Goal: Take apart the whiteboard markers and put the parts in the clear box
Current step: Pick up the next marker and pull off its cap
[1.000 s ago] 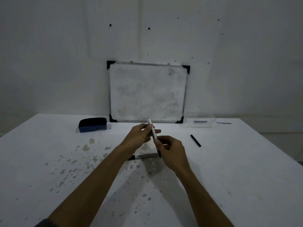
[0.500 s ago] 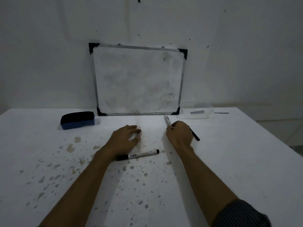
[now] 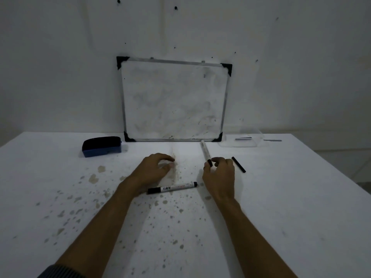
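The right hand (image 3: 219, 174) pinches a marker barrel (image 3: 205, 152) at its dark end; the left hand (image 3: 155, 169) hovers loosely curled, empty. A slip could roll it short of the clear box (image 3: 240, 144) on the table (image 3: 301, 197).

A single head-worn view looks forward and down over the white table (image 3: 301, 197) toward the whiteboard (image 3: 172, 101) leaning on the far wall. Both forearms reach in from the bottom edge (wide-angle, so edges bend), the table's near part close below.
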Action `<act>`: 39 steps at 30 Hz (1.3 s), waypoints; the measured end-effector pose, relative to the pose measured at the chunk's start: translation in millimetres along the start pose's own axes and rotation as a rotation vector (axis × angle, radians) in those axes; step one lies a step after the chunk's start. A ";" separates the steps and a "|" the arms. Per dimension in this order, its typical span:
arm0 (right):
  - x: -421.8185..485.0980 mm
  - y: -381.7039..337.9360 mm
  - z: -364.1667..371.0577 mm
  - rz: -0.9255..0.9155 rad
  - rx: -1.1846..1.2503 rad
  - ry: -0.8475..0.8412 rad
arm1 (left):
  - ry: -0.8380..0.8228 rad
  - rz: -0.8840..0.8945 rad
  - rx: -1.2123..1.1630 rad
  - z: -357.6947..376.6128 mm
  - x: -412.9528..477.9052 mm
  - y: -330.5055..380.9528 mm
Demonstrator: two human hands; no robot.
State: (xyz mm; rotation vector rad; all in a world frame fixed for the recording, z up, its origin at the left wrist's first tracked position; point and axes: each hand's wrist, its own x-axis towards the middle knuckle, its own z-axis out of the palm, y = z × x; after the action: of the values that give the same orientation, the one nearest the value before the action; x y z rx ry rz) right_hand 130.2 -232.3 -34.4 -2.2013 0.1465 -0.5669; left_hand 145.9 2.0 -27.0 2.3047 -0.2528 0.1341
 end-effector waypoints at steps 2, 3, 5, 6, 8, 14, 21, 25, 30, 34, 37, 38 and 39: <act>-14.3 3.1 -4.3 -0.021 -0.019 0.041 | -0.022 -0.012 0.032 -3.9 -1.3 4.1; -18.5 4.1 -6.2 -0.020 -0.028 0.046 | -0.026 -0.016 0.046 -5.3 -3.2 6.2; -21.1 2.7 -8.4 -0.013 -0.063 0.018 | -0.032 -0.024 0.075 -5.7 -11.0 8.7; -19.4 0.7 -8.4 -0.015 -0.122 -0.008 | -0.037 -0.027 0.084 -4.3 -16.8 9.6; -12.1 -5.2 -5.8 -0.023 -0.305 -0.060 | -0.029 -0.037 0.058 0.5 -33.6 9.7; 14.8 -15.4 5.8 0.073 -0.431 -0.079 | 0.032 0.100 0.145 11.6 -77.5 3.4; 0.7 -10.9 0.8 -0.012 -0.153 -0.006 | 0.158 0.155 0.110 12.7 -72.2 -0.9; -24.5 -11.8 -5.0 -0.365 0.201 -0.091 | 0.172 0.091 0.001 8.6 -73.1 4.4; -33.4 -24.6 5.4 -0.307 0.158 -0.247 | 0.213 0.066 -0.159 3.8 -74.5 16.6; -29.9 -20.4 4.8 -0.214 0.096 -0.270 | 0.251 0.173 0.038 4.1 -75.2 19.6; -30.5 -24.8 3.1 -0.201 0.149 -0.277 | 0.242 0.373 0.297 5.3 -72.1 27.5; -31.7 -26.9 3.6 -0.209 0.161 -0.288 | 0.240 0.396 0.337 7.2 -71.7 31.0; -33.3 -28.9 4.0 -0.214 0.176 -0.296 | 0.243 0.406 0.352 9.3 -71.9 33.4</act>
State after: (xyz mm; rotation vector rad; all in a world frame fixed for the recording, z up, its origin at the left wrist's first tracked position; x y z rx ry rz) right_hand 99.8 -201.2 -26.1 -2.1124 -0.2878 -0.3476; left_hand 68.6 -16.9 -22.1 2.5211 -0.6091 0.7087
